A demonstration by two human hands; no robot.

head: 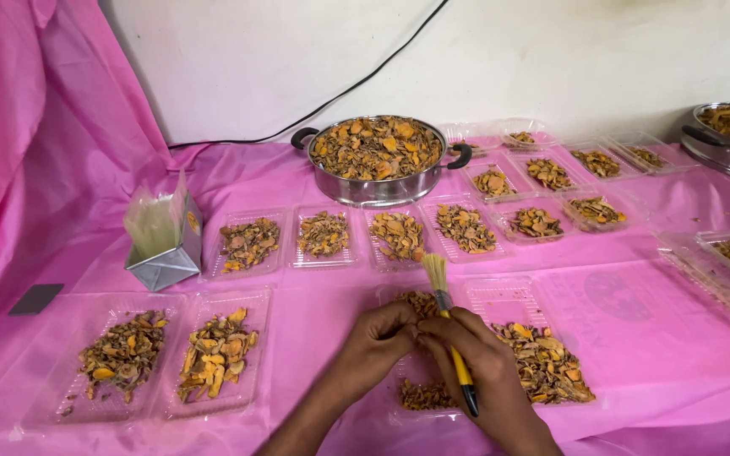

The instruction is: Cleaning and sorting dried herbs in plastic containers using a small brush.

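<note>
Right hand (487,371) closed around a small brush (449,333): yellow-and-black handle, metal ferrule, pale bristles splayed upward. Left hand (379,342) pinched shut at the fingertips, touching the right hand just beside the ferrule; can't tell what the pinch holds. Both hands sit over a clear, ribbed plastic tray (500,300) near the front edge of the table, holding dried orange-brown flakes (551,367), irregular and curled. Glossy pink plastic sheet (635,338) covers the table, wrinkled. Two filled trays (166,359) front left, a row of smaller ones (356,236) further back. Round steel pan (379,160) with black handles, heaped with the same flakes. Folded silver box (166,249) at left holds thin translucent bags.
</note>
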